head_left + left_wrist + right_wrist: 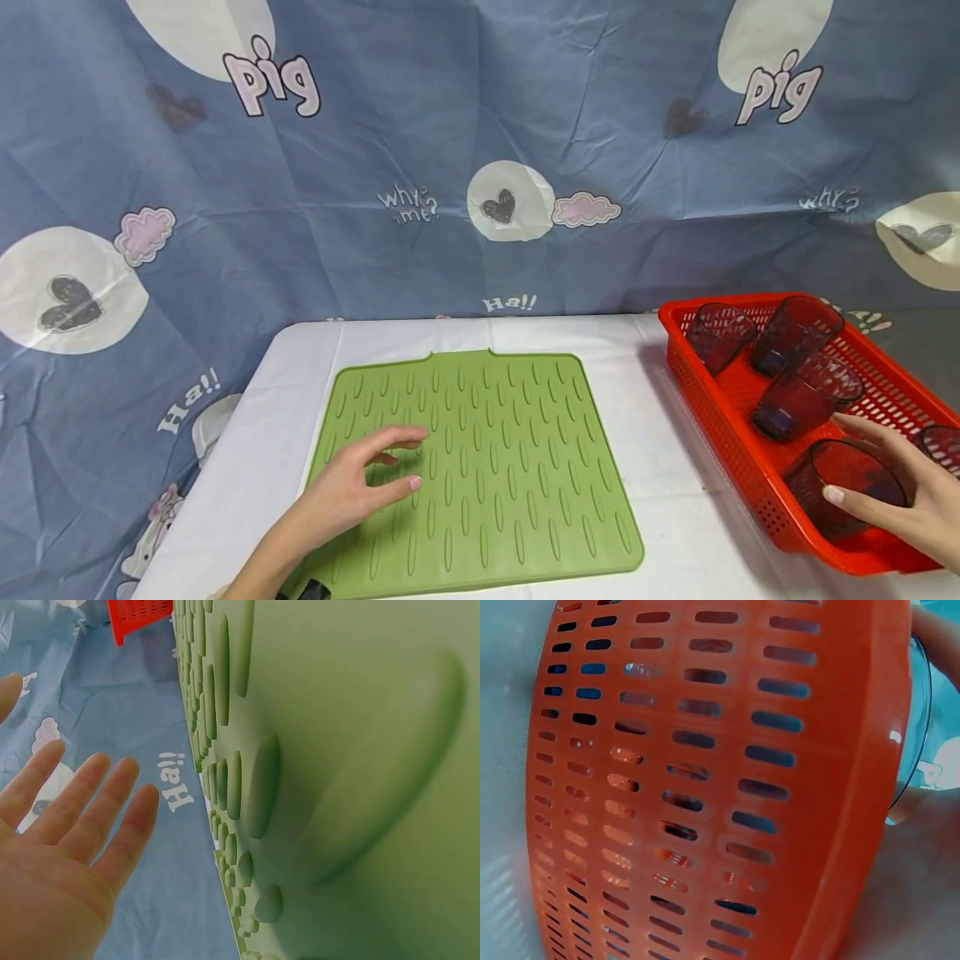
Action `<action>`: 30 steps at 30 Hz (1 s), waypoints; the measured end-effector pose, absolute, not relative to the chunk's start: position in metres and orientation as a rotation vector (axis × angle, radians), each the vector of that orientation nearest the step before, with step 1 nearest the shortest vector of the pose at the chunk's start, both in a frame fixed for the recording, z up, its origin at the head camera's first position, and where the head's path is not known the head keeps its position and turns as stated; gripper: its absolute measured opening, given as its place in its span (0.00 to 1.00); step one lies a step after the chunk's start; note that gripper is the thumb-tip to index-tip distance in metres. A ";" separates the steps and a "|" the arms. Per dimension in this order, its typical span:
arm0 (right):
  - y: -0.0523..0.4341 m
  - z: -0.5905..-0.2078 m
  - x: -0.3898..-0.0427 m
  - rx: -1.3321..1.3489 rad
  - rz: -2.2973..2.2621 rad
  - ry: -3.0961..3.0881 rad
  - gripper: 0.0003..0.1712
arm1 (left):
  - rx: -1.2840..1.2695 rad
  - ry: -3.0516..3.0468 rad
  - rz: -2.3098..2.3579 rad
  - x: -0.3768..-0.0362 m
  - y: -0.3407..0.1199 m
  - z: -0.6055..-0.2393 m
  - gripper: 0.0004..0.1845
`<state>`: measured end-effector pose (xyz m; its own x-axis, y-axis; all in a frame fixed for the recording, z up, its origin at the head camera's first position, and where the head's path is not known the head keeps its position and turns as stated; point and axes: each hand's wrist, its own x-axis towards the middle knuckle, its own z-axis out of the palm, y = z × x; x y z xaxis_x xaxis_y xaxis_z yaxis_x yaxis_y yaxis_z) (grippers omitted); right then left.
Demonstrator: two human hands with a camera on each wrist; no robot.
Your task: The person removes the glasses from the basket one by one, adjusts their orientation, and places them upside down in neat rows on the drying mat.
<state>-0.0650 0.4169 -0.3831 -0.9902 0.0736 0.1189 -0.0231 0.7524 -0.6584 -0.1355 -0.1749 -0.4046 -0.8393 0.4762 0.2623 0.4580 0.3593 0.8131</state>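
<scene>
My left hand (360, 479) hovers low over a green ribbed drying mat (480, 467), with thumb and fingers spread apart and nothing between them. The left wrist view shows its fingers (90, 802) extended beside the mat. At the near end of a red perforated plastic basket (738, 450), my right hand (911, 483) holds a dark see-through drinking glass (847, 483) by its rim area, thumb on the near side and fingers on the far side. In the right wrist view the basket wall (705, 780) hides most of that glass; part of its rim (924, 712) shows.
Several more glasses lie in the basket: one at the far left corner (720, 333), one beside it (798, 329), a leaning one (810, 396) and one at the right side (941, 446). White cloth (667, 508) covers the table. A blue printed curtain (450, 108) hangs behind.
</scene>
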 end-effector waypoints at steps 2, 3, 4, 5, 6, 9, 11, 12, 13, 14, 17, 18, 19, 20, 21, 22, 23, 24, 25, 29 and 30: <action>0.418 -0.385 -0.065 -0.010 1.081 -2.815 0.54 | 0.890 2.575 1.531 -0.136 -0.175 -0.405 0.26; 0.419 -0.384 -0.065 -0.005 1.086 -2.824 0.55 | 0.892 2.576 1.529 -0.136 -0.175 -0.405 0.26; 0.419 -0.385 -0.065 -0.002 1.076 -2.838 0.55 | 0.893 2.576 1.528 -0.136 -0.175 -0.405 0.26; 0.420 -0.384 -0.066 -0.002 1.064 -2.855 0.56 | 0.892 2.578 1.526 -0.135 -0.175 -0.405 0.26; 0.420 -0.384 -0.066 -0.005 1.046 -2.871 0.56 | 0.890 2.580 1.524 -0.135 -0.175 -0.405 0.26; 0.419 -0.383 -0.067 0.011 0.970 -2.916 0.57 | 0.872 2.582 1.513 -0.134 -0.176 -0.404 0.26; 0.421 -0.384 -0.067 0.036 0.926 -2.924 0.58 | 0.861 2.579 1.511 -0.134 -0.176 -0.404 0.26; 0.421 -0.384 -0.068 0.046 0.910 -2.922 0.58 | 0.857 2.577 1.510 -0.134 -0.176 -0.404 0.26; 0.422 -0.385 -0.067 0.054 0.896 -2.920 0.59 | 0.855 2.574 1.510 -0.134 -0.176 -0.403 0.26; 0.423 -0.386 -0.067 0.060 0.880 -2.912 0.59 | 0.855 2.572 1.510 -0.134 -0.176 -0.403 0.26; 0.425 -0.387 -0.066 0.087 0.891 -2.873 0.60 | 0.861 2.564 1.505 -0.134 -0.175 -0.403 0.26; 0.425 -0.387 -0.066 0.094 0.894 -2.863 0.60 | 0.865 2.562 1.501 -0.134 -0.175 -0.403 0.26; 0.426 -0.387 -0.065 0.102 0.900 -2.852 0.60 | 0.869 2.560 1.498 -0.134 -0.175 -0.403 0.26; 0.426 -0.388 -0.064 0.115 0.910 -2.837 0.59 | 0.870 2.559 1.495 -0.134 -0.175 -0.403 0.26; 0.427 -0.388 -0.064 0.121 0.917 -2.827 0.58 | 0.872 2.558 1.494 -0.134 -0.175 -0.403 0.26; 0.427 -0.388 -0.064 0.133 0.925 -2.812 0.57 | 0.874 2.558 1.492 -0.134 -0.175 -0.403 0.26; 0.428 -0.388 -0.064 0.139 0.938 -2.806 0.56 | 0.876 2.559 1.490 -0.134 -0.175 -0.403 0.26; 0.429 -0.388 -0.064 0.149 0.952 -2.799 0.55 | 0.876 2.557 1.492 -0.134 -0.175 -0.403 0.26; 0.429 -0.388 -0.065 0.158 0.967 -2.796 0.54 | 0.877 2.558 1.494 -0.134 -0.175 -0.403 0.26; 0.432 -0.389 -0.066 0.193 1.024 -2.793 0.51 | 0.879 2.555 1.496 -0.135 -0.175 -0.403 0.26; 0.432 -0.389 -0.067 0.206 1.036 -2.788 0.51 | 0.880 2.554 1.497 -0.135 -0.175 -0.403 0.26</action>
